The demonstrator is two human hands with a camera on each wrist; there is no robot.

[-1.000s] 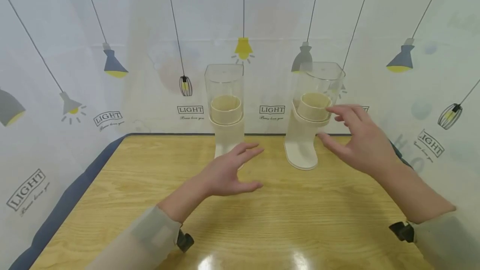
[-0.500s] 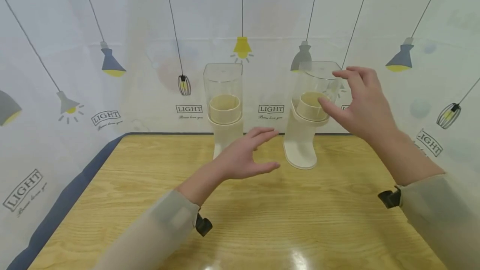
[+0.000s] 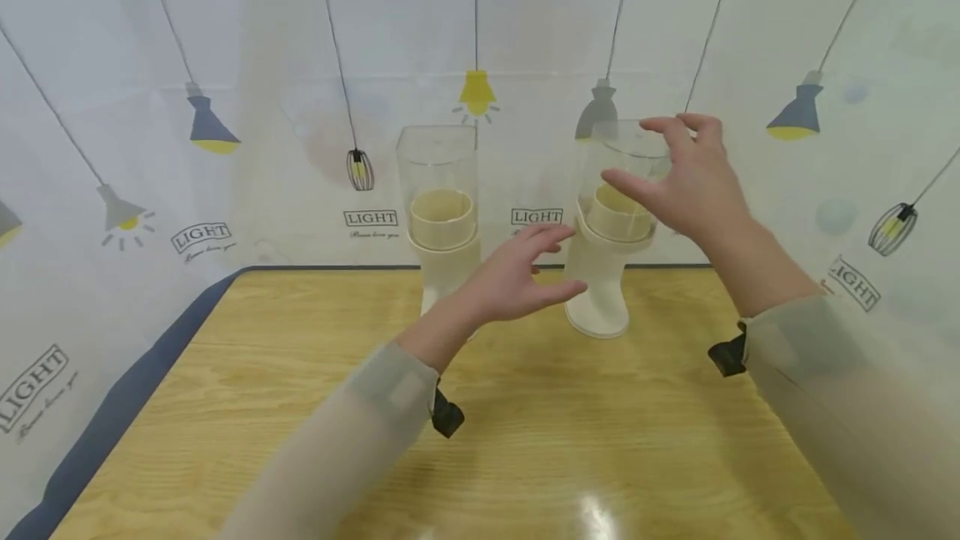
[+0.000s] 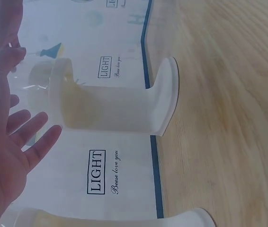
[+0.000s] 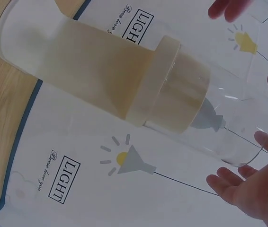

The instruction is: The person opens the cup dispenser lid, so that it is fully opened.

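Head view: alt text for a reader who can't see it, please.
A person's right hand, fingers spread, is at the top of a clear container on a cream stand, with the left hand lower, near the stand. A matching container and stand are at image left on a wooden table, before a lamp-printed backdrop.

Head looks down; 2 close wrist views share right stand point(image 5: 96, 66).

Wood-grain table point(image 3: 517, 440): cream stand point(image 3: 598, 302) upright on it, below right grip point(image 3: 692, 180); second cream stand point(image 3: 450, 263) just left of left grip point(image 3: 513, 277), partly hidden low down, probably standing flat.
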